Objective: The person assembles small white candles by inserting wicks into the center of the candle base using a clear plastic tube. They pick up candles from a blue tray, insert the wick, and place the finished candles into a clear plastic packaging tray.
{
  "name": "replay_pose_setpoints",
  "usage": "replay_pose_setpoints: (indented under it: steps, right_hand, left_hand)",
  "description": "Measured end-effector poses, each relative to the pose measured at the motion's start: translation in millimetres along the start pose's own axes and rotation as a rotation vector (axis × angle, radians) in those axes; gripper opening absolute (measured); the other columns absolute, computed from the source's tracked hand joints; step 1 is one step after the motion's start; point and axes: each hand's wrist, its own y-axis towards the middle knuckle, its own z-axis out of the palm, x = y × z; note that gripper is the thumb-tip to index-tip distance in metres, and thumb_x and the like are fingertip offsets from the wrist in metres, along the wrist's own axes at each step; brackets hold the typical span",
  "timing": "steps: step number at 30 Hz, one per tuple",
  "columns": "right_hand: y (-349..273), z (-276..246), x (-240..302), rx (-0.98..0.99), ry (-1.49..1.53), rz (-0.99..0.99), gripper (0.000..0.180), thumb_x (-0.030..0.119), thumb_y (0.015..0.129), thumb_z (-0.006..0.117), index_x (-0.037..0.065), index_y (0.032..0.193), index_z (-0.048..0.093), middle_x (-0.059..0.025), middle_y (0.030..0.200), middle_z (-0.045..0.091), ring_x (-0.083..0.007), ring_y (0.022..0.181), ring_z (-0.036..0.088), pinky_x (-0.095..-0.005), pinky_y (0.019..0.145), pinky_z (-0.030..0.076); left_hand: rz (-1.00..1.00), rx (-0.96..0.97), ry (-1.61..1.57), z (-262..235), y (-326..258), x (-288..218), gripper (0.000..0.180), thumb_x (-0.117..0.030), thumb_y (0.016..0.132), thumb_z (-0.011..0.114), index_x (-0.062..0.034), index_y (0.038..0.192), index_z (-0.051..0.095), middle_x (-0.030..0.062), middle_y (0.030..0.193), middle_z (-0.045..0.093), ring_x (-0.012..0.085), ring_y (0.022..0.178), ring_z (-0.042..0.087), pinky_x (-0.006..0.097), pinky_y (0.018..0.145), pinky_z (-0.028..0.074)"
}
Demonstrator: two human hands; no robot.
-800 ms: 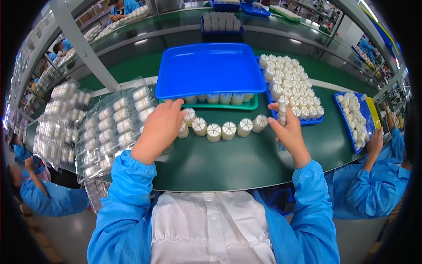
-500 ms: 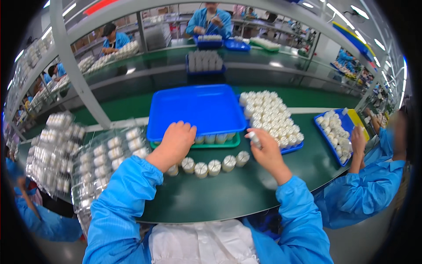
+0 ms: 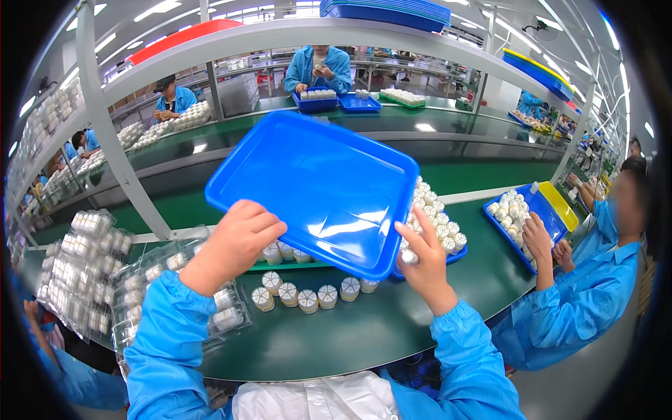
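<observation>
An empty blue tray is raised and tilted above the bench between my hands. My left hand is closed on its near left edge. My right hand grips its right edge, with a small white cylinder also held in the fingers. Below the tray, several white round parts with segmented tops stand in a curved row on the green bench. More such parts sit in a green tray, mostly hidden by the blue one.
Clear plastic packs of white parts are piled at the left. A filled blue tray stands behind my right hand. At the right, a co-worker works beside another blue tray. A metal frame crosses the far side.
The blue tray has been lifted off the green tray and tilted, its right side lower. My right hand has come onto its right edge. The view has tipped up.
</observation>
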Motion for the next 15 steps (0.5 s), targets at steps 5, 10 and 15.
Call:
replay_pose_setpoints:
  steps: [5, 10, 15]
  right_hand:
    - [-5.4, -26.7, 19.2, 0.046, -0.083, -0.176, 0.051, -0.004, 0.063, 0.077, 0.01, 0.112, 0.077, -0.0183, 0.133, 0.064, -0.0313, 0.103, 0.071, -0.0363, 0.078, 0.061]
    - [-16.4, -26.0, 21.6, -0.122, -0.128, -0.225, 0.047, -0.006, 0.061, 0.075, 0.008, 0.106, 0.077, -0.0162, 0.119, 0.067, -0.0321, 0.093, 0.07, -0.0373, 0.074, 0.059]
    - [8.4, -37.6, 26.5, -0.289, -0.195, -0.271, 0.044, -0.007, 0.063, 0.073, 0.009, 0.104, 0.078, -0.0138, 0.107, 0.066, -0.0313, 0.09, 0.069, -0.0381, 0.076, 0.058]
  left_hand:
    - [0.132, -0.141, 0.094, -28.2, 27.4, 5.3, 0.02, -0.007, 0.075, 0.07, -0.0094, 0.095, 0.071, 0.0021, 0.096, 0.068, 0.0234, 0.098, 0.065, 0.043, 0.095, 0.05]
    - [0.074, -0.469, 0.368, -32.8, 39.5, -20.6, 0.024, -0.011, 0.079, 0.075, -0.0188, 0.102, 0.074, 0.001, 0.12, 0.067, 0.0235, 0.122, 0.06, 0.05, 0.112, 0.042]
    - [-0.128, -0.617, 0.226, -21.3, 38.1, -79.4, 0.032, -0.016, 0.081, 0.079, -0.0239, 0.111, 0.074, 0.002, 0.132, 0.064, 0.0282, 0.13, 0.054, 0.055, 0.117, 0.035]
